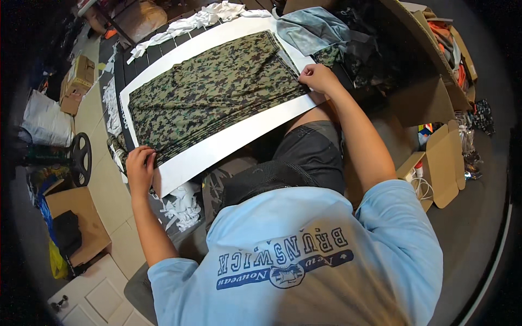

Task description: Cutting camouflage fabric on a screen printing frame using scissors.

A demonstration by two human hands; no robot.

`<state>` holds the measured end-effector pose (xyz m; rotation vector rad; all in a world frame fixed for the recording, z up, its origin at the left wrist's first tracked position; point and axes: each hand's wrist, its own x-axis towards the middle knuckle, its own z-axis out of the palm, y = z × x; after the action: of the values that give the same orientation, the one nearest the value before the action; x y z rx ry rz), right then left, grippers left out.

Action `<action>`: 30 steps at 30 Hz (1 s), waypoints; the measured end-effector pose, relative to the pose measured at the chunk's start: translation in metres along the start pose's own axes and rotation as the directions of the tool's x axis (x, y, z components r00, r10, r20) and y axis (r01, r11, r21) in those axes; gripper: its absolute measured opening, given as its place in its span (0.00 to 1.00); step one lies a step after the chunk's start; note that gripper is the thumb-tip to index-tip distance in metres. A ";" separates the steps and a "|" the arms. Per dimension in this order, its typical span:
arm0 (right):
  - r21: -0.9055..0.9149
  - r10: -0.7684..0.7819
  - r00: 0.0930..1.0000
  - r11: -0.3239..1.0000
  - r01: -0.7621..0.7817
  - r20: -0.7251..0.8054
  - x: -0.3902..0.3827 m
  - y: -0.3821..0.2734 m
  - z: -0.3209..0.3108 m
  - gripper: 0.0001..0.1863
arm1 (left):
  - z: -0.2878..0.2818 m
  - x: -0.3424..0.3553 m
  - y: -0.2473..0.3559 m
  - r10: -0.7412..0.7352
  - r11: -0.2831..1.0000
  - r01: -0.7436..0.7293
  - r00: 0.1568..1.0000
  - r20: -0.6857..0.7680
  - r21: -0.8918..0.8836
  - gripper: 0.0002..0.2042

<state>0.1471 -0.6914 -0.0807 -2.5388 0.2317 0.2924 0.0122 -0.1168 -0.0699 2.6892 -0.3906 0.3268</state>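
- I count two hands at one camouflage cloth point(212, 87), laid flat in layers too tight for me to count, on one white board point(217, 153).
- To the cloth's right I count one small open box point(445, 163), then one big box point(427, 103) beyond it.
- To its left are one open brown box point(87, 220), one black wheel point(81, 159) and, farther off, one taped box point(79, 81).
- Past its far right corner I see one grey-blue cloth point(312, 27).
- The left hand point(140, 165) reaches forward to the cloth's near left corner, fingers curled at the edge; I cannot tell whether they pinch it.
- The right hand point(322, 80) pinches the near right corner between thumb and forefinger, that elbow bent outward.
- The board shows bare along the cloth's near edge.
- Below the cloth's near left corner I see white scraps point(185, 209); pale floor tiles point(106, 185) spread to its left.
- Crumpled white fabric point(190, 24) runs beyond its far edge.
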 end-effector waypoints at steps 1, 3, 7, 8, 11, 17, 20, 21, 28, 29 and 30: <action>0.005 0.008 1.000 1.000 -0.008 -0.008 -0.002 0.000 -0.001 0.10 | 0.000 0.000 0.002 -0.006 1.000 0.006 1.000 -0.001 0.028 0.05; 0.011 0.015 1.000 1.000 -0.014 -0.016 -0.006 -0.003 -0.004 0.10 | -0.001 0.000 0.005 -0.012 0.998 0.012 1.000 -0.003 0.058 0.05; 0.006 0.056 0.992 0.998 -0.055 -0.109 -0.021 -0.015 -0.012 0.10 | -0.002 -0.007 0.007 -0.002 0.993 0.007 0.999 -0.044 0.120 0.05; 0.006 0.059 0.992 0.998 -0.058 -0.111 -0.021 -0.013 -0.012 0.10 | 0.000 -0.006 0.008 0.001 0.993 0.004 0.999 -0.043 0.119 0.05; 0.011 0.031 0.987 0.999 -0.030 -0.159 -0.018 -0.011 -0.004 0.10 | 0.001 -0.008 0.009 0.011 0.993 -0.006 0.999 -0.041 0.114 0.05; -0.176 -0.038 0.994 0.984 0.019 -0.105 -0.009 -0.028 0.005 0.10 | 0.005 -0.011 0.012 -0.006 0.995 0.009 0.999 -0.032 0.099 0.05; -0.091 -0.013 0.992 0.996 0.001 -0.123 -0.005 -0.022 0.002 0.10 | 0.004 -0.011 0.013 0.003 0.994 0.000 0.999 -0.035 0.106 0.05; -0.048 0.003 0.991 0.999 -0.009 -0.130 -0.004 -0.019 0.001 0.10 | 0.004 -0.011 0.013 0.009 0.994 -0.005 0.999 -0.034 0.109 0.05; 0.104 0.052 0.986 0.994 -0.036 -0.158 -0.017 -0.017 -0.005 0.10 | 0.002 -0.012 0.016 0.001 0.993 0.002 1.000 -0.024 0.122 0.04; 0.049 0.058 0.986 0.998 -0.051 -0.155 -0.020 -0.019 -0.006 0.09 | 0.001 -0.012 0.017 0.009 0.992 -0.006 1.000 -0.025 0.126 0.04; -0.007 0.062 0.987 0.998 -0.064 -0.151 -0.023 -0.021 -0.006 0.09 | 0.001 -0.011 0.019 0.016 0.991 -0.013 1.000 -0.026 0.131 0.04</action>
<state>0.1303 -0.6751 -0.0589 -2.5714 0.3702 0.1262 -0.0040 -0.1309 -0.0671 2.8073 -0.3935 0.4059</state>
